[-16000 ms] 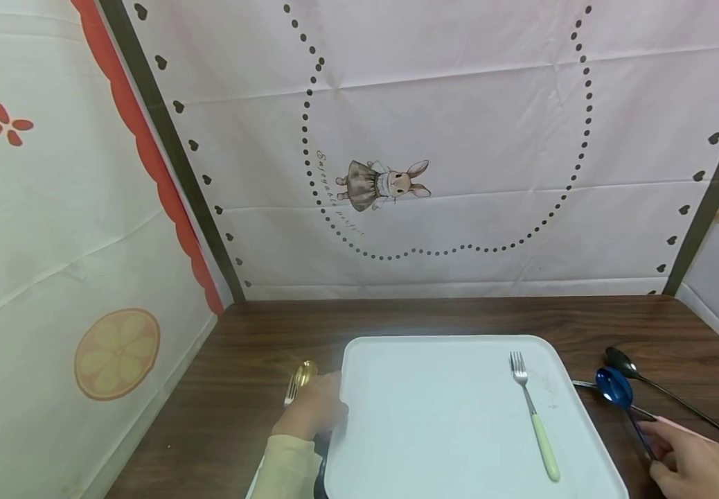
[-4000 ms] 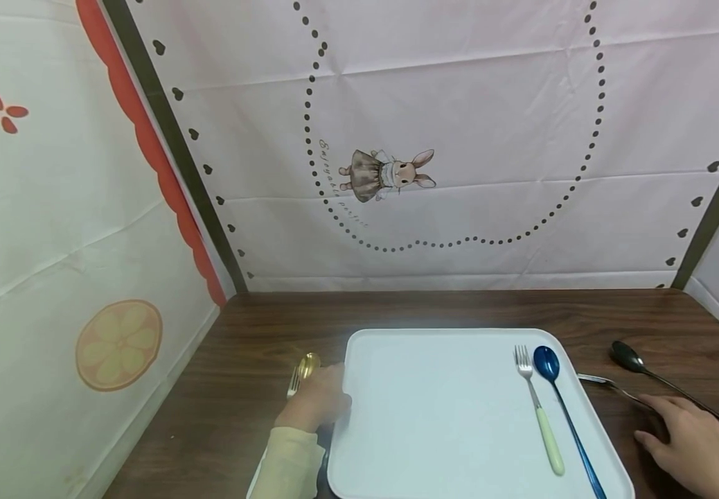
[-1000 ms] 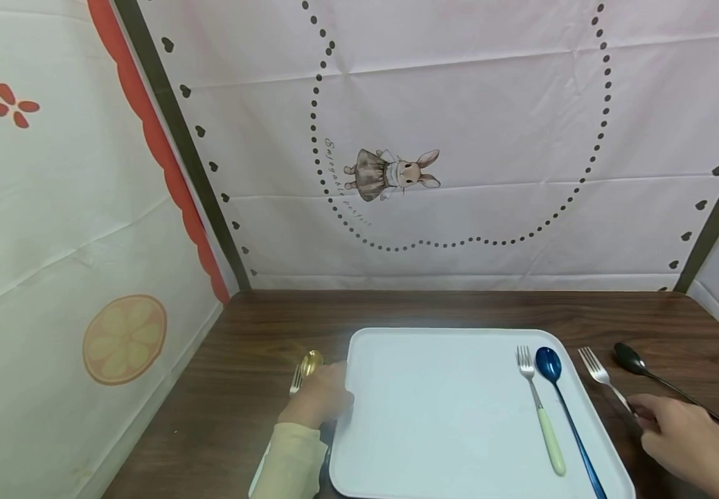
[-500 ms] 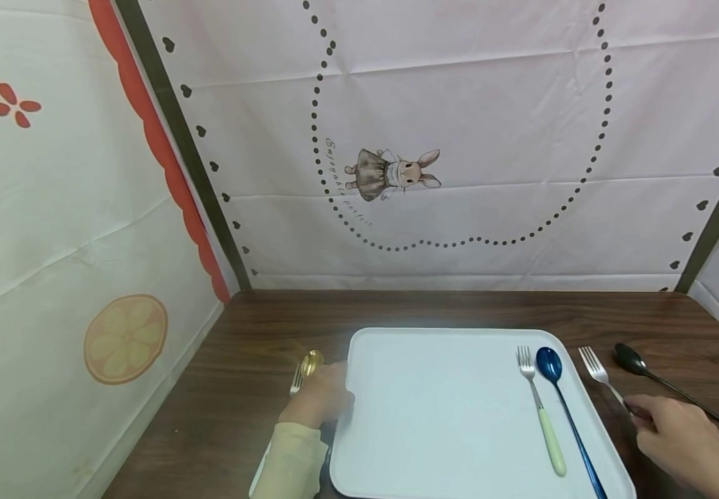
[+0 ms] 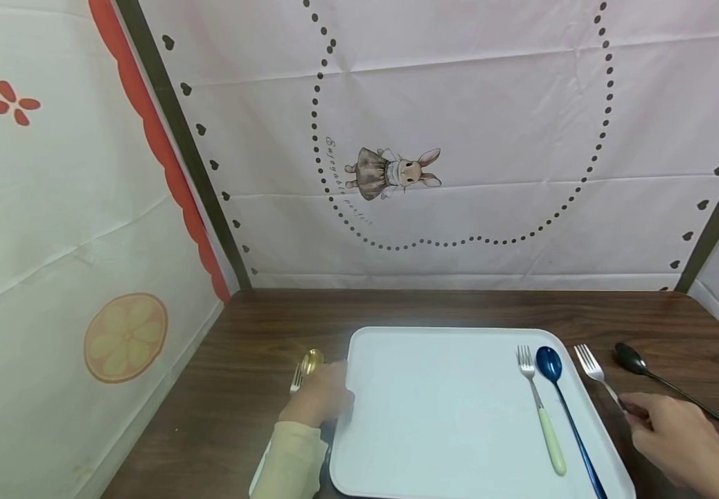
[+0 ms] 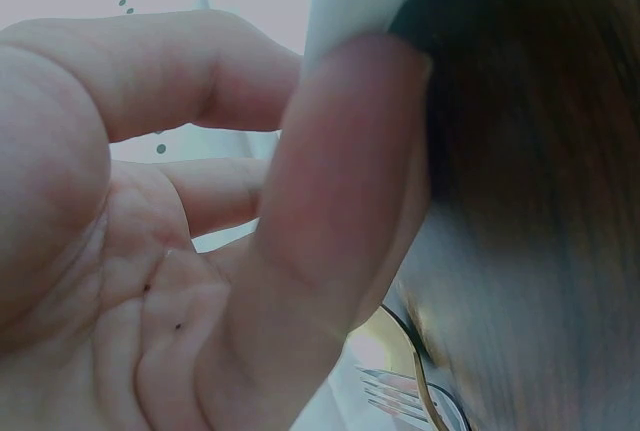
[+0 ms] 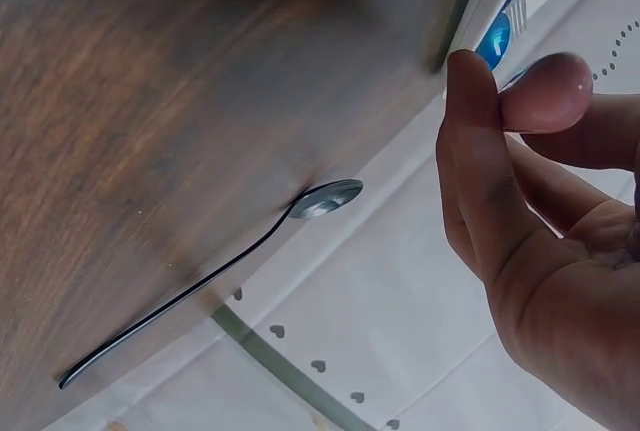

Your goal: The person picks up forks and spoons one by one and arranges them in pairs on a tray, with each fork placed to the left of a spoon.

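White tray (image 5: 447, 416) | left hand (image 5: 321, 395) grips left edge (image 5: 334, 454) | right hand (image 5: 677, 433) pinches fork (image 5: 595, 373) | table (image 5: 610, 419) between fork and tray

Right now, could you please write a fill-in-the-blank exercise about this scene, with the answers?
The left hand grips the edge of the white ____.
The right hand holds a ____.
The long spoon beside the green-handled fork is ____.
The partly hidden spoon near the left hand is ____.

Missing words: tray; fork; blue; gold.
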